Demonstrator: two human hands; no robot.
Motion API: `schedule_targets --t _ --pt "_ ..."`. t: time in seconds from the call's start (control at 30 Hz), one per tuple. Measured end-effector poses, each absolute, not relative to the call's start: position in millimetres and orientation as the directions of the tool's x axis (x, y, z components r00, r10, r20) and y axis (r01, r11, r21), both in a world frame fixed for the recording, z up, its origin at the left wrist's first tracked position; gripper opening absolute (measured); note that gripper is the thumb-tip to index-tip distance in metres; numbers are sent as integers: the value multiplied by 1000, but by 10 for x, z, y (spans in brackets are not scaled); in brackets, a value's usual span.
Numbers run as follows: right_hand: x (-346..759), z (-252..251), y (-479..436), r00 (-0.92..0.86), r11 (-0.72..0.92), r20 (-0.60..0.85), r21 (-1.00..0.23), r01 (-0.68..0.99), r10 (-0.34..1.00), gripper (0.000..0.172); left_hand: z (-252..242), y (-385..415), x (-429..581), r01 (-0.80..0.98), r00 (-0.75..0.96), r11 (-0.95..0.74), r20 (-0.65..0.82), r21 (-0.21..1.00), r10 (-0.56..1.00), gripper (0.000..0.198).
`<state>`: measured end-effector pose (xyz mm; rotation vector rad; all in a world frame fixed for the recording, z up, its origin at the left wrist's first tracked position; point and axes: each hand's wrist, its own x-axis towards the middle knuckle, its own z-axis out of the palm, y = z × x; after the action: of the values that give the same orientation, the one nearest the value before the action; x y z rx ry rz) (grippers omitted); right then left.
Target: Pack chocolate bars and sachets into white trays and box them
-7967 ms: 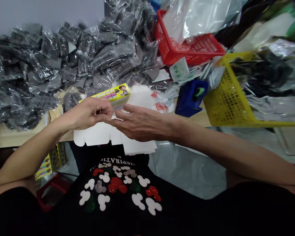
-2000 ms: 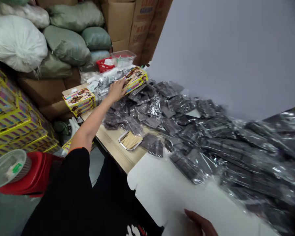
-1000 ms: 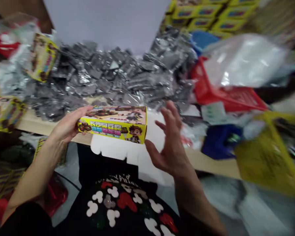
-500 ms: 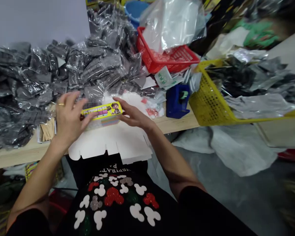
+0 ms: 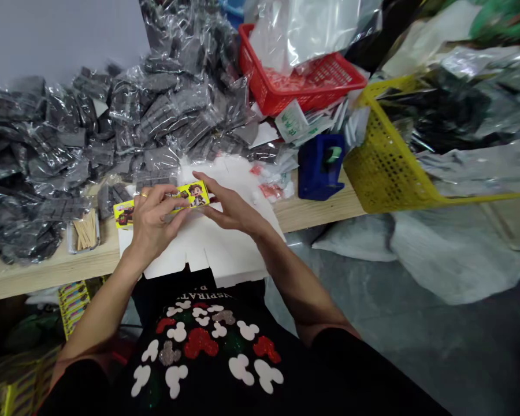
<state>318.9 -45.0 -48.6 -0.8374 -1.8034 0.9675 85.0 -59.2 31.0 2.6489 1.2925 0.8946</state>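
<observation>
The person's left hand [image 5: 155, 221] is closed around the middle of a narrow yellow printed carton [image 5: 189, 195], its fingers curled over the front and a ring [image 5: 143, 195] on one finger; the right hand [image 5: 234, 209] grips the carton's right end between its fingertips and thumb, so both hands hold it level; the carton sits just above a white die-cut card blank [image 5: 216, 257] lying at the table's near edge, though whether they touch cannot be told; the blank rests on a pale wooden table [image 5: 325, 212]; beyond it, clear plastic bags of dark grey goods [image 5: 125, 110] lie heaped; a small metal tray of wooden sticks [image 5: 85, 232] sits to the left; to the right stand a blue tape dispenser [image 5: 317, 167], a red plastic basket [image 5: 301, 84] and a yellow plastic basket [image 5: 385, 173]; the person wears a black T-shirt [image 5: 199, 352] with sequinned mouse-head shapes.
</observation>
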Motion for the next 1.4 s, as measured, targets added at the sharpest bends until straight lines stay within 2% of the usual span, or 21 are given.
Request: schedule_targets --t 0.1,0.23,0.37,0.47,0.7,0.9,1.03,1.13,1.27,1.4 --pt "3200 -521 -468 -392 494 407 -856 151 825 79 284 -624 867 697 465 -660 525 280 713 21" --pt "3225 -534 -542 -404 522 425 -837 164 810 79 250 -717 850 725 472 -643 501 246 725 37" --pt "3243 -529 -641 -393 580 485 -796 171 781 78 242 -838 834 692 497 -687 544 221 676 27" --pt "3241 -517 -698 -380 614 524 -773 164 762 80 232 -902 834 685 481 -686 556 244 678 21" --pt "3229 -490 -763 -359 626 544 -761 170 759 80 177 -955 841 644 459 -709 597 286 658 26" --pt "3229 -476 -778 -354 615 532 -767 183 769 81 184 -965 875 679 466 -706 626 201 626 14" --pt "3226 -478 -778 -363 631 544 -754 184 756 82 178 -993 922 692 442 -697 652 190 616 8" --pt "3221 -483 -776 -349 651 572 -741 168 742 83 181 -1004 944 711 427 -677 646 193 633 13" --pt "3220 -473 -801 -342 642 564 -746 180 752 83 187 -1018 922 700 424 -688 664 192 616 32" --pt "3224 -459 -844 -343 629 551 -756 181 761 82 165 -1057 875 714 438 -685 670 146 600 29"
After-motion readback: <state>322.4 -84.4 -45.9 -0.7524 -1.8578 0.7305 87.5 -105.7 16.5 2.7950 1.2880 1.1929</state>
